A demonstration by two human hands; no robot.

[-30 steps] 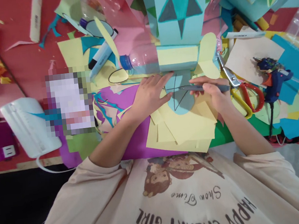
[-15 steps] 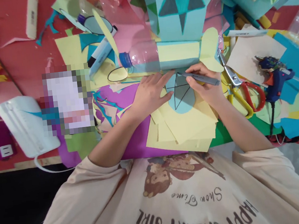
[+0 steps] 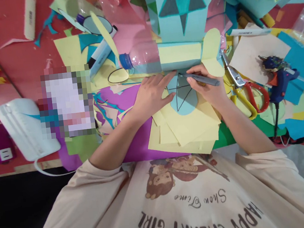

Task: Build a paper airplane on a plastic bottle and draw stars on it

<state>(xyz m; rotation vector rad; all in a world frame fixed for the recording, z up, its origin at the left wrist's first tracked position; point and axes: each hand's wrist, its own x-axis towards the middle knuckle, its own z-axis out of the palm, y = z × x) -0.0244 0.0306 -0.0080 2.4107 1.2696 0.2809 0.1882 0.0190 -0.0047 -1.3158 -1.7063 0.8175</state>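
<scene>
My right hand (image 3: 208, 86) is closed on a grey marker (image 3: 203, 79), its tip at the top corner of black lines. Those straight lines cross each other on a light blue paper piece (image 3: 185, 101) with a rounded lower edge. Lying flat with fingers spread, my left hand (image 3: 153, 93) reaches the left side of that piece. Under it is a stack of pale yellow paper sheets (image 3: 184, 136). Just beyond my hands, a clear plastic bottle (image 3: 145, 58) with a blue cap lies on its side, wrapped in blue and yellow paper.
Red-and-yellow-handled scissors (image 3: 240, 85) and a blue glue gun (image 3: 281, 82) lie on the right. To the left are a white power strip or box (image 3: 27, 128) with a cable and a blurred-out object (image 3: 66, 101). Blue paper with a teal star (image 3: 181, 0) is at the back.
The marker and my right hand have shifted very slightly left along the drawn lines. My left hand stays flat in place. The whole view has drifted a little.
</scene>
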